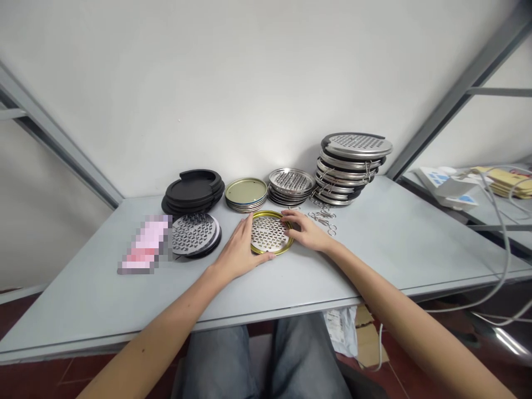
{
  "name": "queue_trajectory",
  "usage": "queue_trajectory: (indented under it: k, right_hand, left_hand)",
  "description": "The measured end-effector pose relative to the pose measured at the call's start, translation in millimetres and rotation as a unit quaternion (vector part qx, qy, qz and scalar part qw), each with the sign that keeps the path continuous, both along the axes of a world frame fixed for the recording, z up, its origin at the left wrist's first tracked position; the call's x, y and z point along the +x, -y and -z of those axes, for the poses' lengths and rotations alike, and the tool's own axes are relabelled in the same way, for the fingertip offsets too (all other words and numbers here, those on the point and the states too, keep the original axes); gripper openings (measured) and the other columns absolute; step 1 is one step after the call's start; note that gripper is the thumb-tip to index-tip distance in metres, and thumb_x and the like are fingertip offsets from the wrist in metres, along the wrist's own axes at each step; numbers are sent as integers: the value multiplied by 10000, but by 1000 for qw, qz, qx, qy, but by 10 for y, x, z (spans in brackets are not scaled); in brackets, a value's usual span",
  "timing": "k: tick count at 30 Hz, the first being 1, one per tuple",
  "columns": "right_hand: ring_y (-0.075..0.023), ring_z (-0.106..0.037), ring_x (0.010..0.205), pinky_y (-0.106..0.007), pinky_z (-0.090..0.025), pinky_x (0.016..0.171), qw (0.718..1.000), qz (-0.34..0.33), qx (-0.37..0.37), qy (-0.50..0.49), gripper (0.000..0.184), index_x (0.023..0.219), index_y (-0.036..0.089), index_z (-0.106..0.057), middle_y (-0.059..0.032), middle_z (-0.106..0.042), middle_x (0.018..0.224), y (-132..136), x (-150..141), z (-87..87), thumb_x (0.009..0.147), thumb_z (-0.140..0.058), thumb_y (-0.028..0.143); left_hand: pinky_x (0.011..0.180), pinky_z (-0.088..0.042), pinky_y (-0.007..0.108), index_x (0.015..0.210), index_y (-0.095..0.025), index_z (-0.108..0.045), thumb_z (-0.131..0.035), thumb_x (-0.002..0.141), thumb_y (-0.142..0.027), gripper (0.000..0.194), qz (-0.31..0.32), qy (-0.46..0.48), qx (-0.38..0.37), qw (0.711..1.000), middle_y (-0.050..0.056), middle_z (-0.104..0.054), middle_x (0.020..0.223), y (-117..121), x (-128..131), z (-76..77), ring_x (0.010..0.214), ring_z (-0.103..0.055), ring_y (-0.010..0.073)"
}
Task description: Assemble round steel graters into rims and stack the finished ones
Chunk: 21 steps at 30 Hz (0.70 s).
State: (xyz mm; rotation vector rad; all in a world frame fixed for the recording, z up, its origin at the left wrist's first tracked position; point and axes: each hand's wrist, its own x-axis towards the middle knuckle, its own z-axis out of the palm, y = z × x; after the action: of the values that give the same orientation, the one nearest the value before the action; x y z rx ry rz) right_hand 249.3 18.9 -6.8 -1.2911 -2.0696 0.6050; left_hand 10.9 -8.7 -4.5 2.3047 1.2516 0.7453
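Note:
A round grater plate [269,233] with a pattern of holes sits inside a shallow gold-rimmed tin lid [272,213], flat on the table in front of me. My left hand [241,247] curves round the left side of the lid, its thumb along the near edge. On the right side, my right hand [306,230] has its fingers bent over the rim and the plate's edge. Close by on the left lies a small pile of grater plates [195,234]. Behind the lid stand a stack of gold-coloured lids [246,191] and a stack of silver grater discs [291,182].
Black round holders [193,191] are stacked at the back left. A tall, uneven stack of silver and black graters [353,166] stands back right, with small metal clips [324,216] before it. A pixelated pink object [145,244] lies left. White cables [505,233] hang at right.

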Motion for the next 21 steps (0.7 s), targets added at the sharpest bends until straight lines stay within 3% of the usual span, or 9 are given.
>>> queue_trajectory:
  k: [8,12,15,21]
  right_hand:
    - [-300,-453,1283,-449,-295,1122,998,-13,-59,-33,389,1044,141,-690,-136,-508,1358,-20,57,-46,675,-570,156]
    - [-298,-448,1288,-463,-286,1123,995,-22,-78,-56,405,1070,168,-688,-111,-513,1363,-17,78,-72,683,-571,165]
    - [-293,-489,1249,-465,-327,1099,997,-20,-59,-45,375,1027,174,-705,-108,-545,1330,-16,72,-62,683,-559,143]
    - [-258,-594,1103,-421,-435,1007,1000,-2,25,-4,338,1006,153,-707,-111,-644,1186,-11,79,-49,734,-507,128]
  left_hand:
    - [1131,-274,453,1485,-155,-119,-706,680,-580,1083,-2,-16,18,1000,180,-295,1497,-8,0,8,1390,-278,314]
    - [1102,-311,466,1452,-173,-243,-697,666,-611,1008,-14,-61,61,996,145,-331,1481,42,22,-31,1345,-322,340]
    - [1042,-368,498,1404,-170,-350,-645,692,-647,906,-25,-102,91,990,146,-349,1464,113,60,-86,1252,-407,366]
    - [1019,-398,482,1318,-147,-453,-521,841,-533,617,-34,-105,118,987,150,-510,1307,192,104,-176,1180,-476,318]
